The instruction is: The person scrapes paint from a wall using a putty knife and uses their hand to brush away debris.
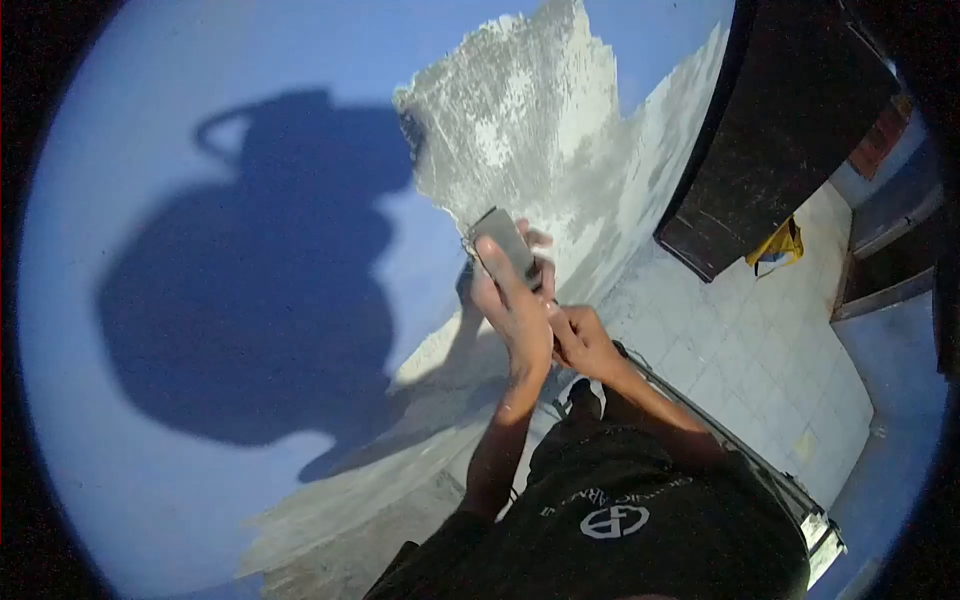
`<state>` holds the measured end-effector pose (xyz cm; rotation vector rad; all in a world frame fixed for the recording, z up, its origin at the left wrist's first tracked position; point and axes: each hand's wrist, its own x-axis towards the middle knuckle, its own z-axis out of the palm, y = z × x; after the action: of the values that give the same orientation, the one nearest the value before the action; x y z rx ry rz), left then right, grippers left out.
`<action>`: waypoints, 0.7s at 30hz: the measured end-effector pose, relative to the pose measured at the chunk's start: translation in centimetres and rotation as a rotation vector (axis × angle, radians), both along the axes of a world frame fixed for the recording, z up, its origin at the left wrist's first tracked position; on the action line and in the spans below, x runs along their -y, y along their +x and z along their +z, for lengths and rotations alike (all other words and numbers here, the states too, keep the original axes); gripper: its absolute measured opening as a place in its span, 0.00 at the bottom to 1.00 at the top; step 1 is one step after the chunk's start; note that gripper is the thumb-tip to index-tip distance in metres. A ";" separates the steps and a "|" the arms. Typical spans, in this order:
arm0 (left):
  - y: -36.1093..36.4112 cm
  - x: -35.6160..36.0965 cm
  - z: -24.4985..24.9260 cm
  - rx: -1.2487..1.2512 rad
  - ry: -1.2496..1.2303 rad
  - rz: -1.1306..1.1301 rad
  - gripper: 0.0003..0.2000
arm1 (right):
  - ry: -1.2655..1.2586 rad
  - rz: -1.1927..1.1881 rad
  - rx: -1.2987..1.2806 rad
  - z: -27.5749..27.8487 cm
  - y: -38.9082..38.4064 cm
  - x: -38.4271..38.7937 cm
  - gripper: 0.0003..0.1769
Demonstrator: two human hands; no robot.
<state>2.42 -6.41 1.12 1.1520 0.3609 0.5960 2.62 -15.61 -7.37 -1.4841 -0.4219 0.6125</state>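
Observation:
My left hand (518, 315) is closed around a flat grey rectangular piece (508, 248), thumb across its face and fingers curled behind its far side. Just below, my right hand (588, 345) has its fingers curled in close against the heel of the left hand; I cannot tell what it grips. Both hands are in front of a blue wall (330, 55). Behind the grey piece, a rough grey and white patch (520, 110) shows where the blue paint is gone, with ragged edges.
A large dark panel (790, 130) stands at upper right, with a yellow bag (780, 245) by its lower edge. Pale tiled floor (740, 350) lies well below. A long metal rail (715, 425) runs beside my right arm. My shadow covers much of the wall at left.

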 end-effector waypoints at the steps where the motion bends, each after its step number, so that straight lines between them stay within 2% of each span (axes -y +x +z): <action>1: -0.3 -0.1 0.9 0.029 -0.023 -0.024 0.28 | -0.016 0.017 -0.001 0.9 0.0 0.0 0.31; 3: 0.0 0.2 -1.5 0.056 0.015 0.013 0.28 | -0.006 0.015 0.035 -0.2 0.3 0.3 0.31; 5: -0.9 0.6 -3.8 -0.023 -0.070 -0.018 0.27 | -0.032 0.020 -0.075 -2.0 -1.0 1.1 0.31; 7: -0.4 0.3 -2.4 -0.008 -0.114 -0.032 0.26 | -0.037 -0.022 -0.020 -0.5 -1.0 0.5 0.32; 10: 0.0 0.0 1.9 0.024 -0.012 -0.021 0.28 | 0.023 0.016 -0.035 2.4 0.1 -0.1 0.32; 13: 0.6 -0.1 0.5 0.109 -0.050 -0.067 0.25 | 0.031 0.012 0.005 2.7 0.3 0.4 0.32; 17: -0.5 0.4 -1.3 0.023 -0.129 -0.039 0.27 | -0.036 0.059 -0.025 1.8 -0.6 1.3 0.33; 18: 0.0 0.1 -0.8 0.095 -0.072 -0.060 0.27 | 0.025 0.026 0.048 1.3 0.0 0.8 0.34; 21: 0.8 -0.3 4.9 0.167 -0.023 -0.092 0.27 | 0.104 -0.033 0.091 6.2 1.1 -0.5 0.33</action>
<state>3.26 -6.13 5.97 1.0825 0.1705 0.6016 3.67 -15.08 -1.18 -1.4198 -0.4911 0.4909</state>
